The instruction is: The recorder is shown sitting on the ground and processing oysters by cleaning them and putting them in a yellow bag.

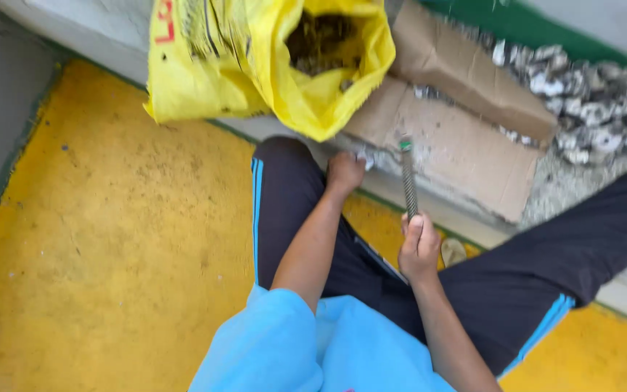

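Note:
My right hand (419, 247) is closed around the lower end of a ribbed metal rod (408, 178) with a green tip, held nearly upright over the cardboard. My left hand (345, 173) reaches forward and pinches a small whitish piece (366, 158) against the raised kerb, just below the mouth of the yellow sack (255, 65). The rod's tip stands a short way right of that piece. I am seated with both legs in dark trousers spread either side of my arms.
The yellow sack lies open, dark loose material inside. Flattened cardboard (466, 123) covers the kerb to the right. A heap of grey-white broken pieces (596, 109) lies behind it. Yellow painted floor (110, 239) spreads left.

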